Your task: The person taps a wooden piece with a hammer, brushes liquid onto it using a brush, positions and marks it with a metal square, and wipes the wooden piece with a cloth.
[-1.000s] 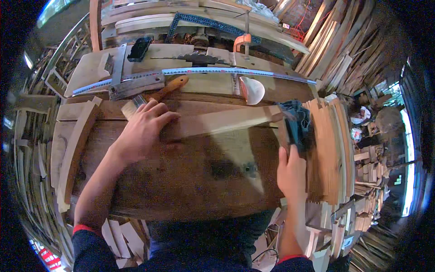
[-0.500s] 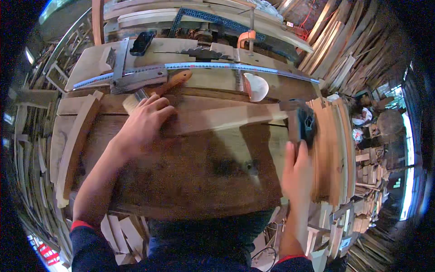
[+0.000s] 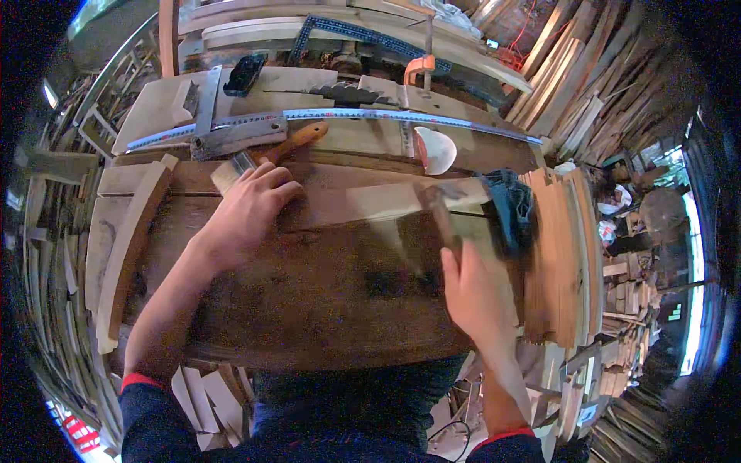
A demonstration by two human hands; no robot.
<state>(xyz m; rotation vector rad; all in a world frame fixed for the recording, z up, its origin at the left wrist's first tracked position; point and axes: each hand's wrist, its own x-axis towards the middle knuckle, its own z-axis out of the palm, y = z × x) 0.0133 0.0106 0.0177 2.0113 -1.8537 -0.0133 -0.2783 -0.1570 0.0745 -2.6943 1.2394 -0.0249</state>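
Observation:
My left hand (image 3: 258, 197) is closed over the left end of a pale wooden strip (image 3: 378, 202), which lies across the workbench (image 3: 309, 309). Just beyond those fingers lies a paintbrush (image 3: 305, 135) with an orange-brown handle and pale bristles. In my right hand (image 3: 475, 289) is a hammer (image 3: 442, 217), gripped by its wooden handle; its head is over the strip's right part and blurred by motion. A bunched blue denim cloth (image 3: 508, 204) sits beside the strip's right end.
Stacked boards (image 3: 567, 266) stand on the right; a curved wooden piece (image 3: 137, 247) lies at left. Behind are a measuring tape (image 3: 340, 114), a try square (image 3: 207, 112), a white rounded object (image 3: 438, 150), a black tray (image 3: 244, 75) and an orange clamp (image 3: 419, 68).
My right hand has swung the hammer leftward from beside the denim cloth to over the wooden strip. My left hand stays in place on the strip.

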